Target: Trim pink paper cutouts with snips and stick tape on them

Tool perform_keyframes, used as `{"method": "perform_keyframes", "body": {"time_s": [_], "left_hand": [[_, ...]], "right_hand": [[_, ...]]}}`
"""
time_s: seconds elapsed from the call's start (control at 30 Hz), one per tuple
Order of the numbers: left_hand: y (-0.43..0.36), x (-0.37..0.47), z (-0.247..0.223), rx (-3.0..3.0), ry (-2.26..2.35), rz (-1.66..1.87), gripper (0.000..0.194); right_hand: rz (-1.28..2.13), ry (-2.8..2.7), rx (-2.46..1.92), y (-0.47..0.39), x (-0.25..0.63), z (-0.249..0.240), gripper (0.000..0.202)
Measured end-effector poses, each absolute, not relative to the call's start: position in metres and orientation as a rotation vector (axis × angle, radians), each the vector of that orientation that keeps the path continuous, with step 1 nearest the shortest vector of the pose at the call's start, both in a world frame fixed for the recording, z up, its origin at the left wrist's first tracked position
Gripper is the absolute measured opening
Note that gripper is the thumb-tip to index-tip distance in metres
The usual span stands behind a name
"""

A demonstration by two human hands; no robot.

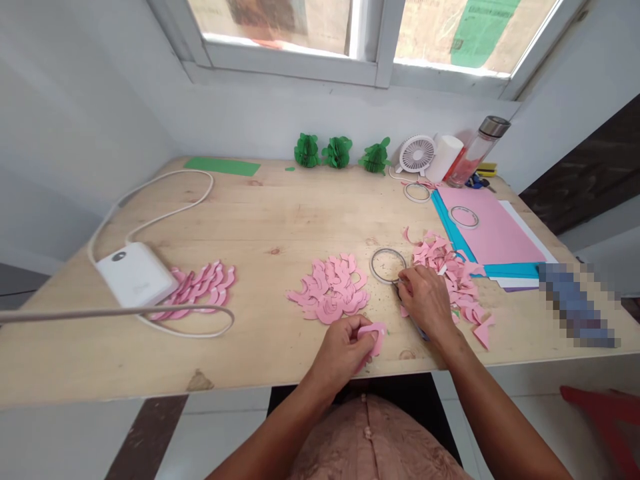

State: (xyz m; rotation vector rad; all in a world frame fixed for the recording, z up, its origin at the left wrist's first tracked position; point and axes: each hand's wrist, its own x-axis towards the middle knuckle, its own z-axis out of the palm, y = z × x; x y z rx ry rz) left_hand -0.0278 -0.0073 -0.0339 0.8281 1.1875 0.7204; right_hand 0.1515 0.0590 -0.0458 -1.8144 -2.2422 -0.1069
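My left hand [345, 350] is closed, pinching a pink paper cutout [379, 339] with a curved edge above the table's front edge. To the right, my right hand [425, 300] has its fingertips drawn together at the right edge of a roll of thin tape [373, 268]. What those fingertips hold, if anything, is too small to make out. Partly hidden under that hand lies a dark, slim tool [419, 329], perhaps scissors. A heap of pink curved cutouts [330, 287] lies beyond my left hand. Pink paper scraps [463, 283] spread beside and beyond my right hand.
At the left, a white power bank [135, 277] with a looping cable [170, 172] stands by more pink cutouts [215, 283]. Green paper ornaments [337, 153], a small fan [418, 155] and a bottle [473, 157] line the wall. Pink sheets [493, 237] lie right.
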Motion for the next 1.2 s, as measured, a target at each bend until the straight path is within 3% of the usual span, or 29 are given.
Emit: {"method": "perform_keyframes", "body": {"time_s": [0.83, 1.2], "left_hand": [[-0.0079, -0.0284, -0.0353, 0.860, 1.187, 0.730, 0.010], [-0.0083, -0.0285, -0.0343, 0.872, 1.186, 0.724, 0.010]], "right_hand": [[0.048, -2.154, -1.813, 0.0638, 0.1546, -0.0494, 0.004], [-0.115, -2.197, -1.878, 0.0615, 0.1488, -0.0459, 0.008]]}}
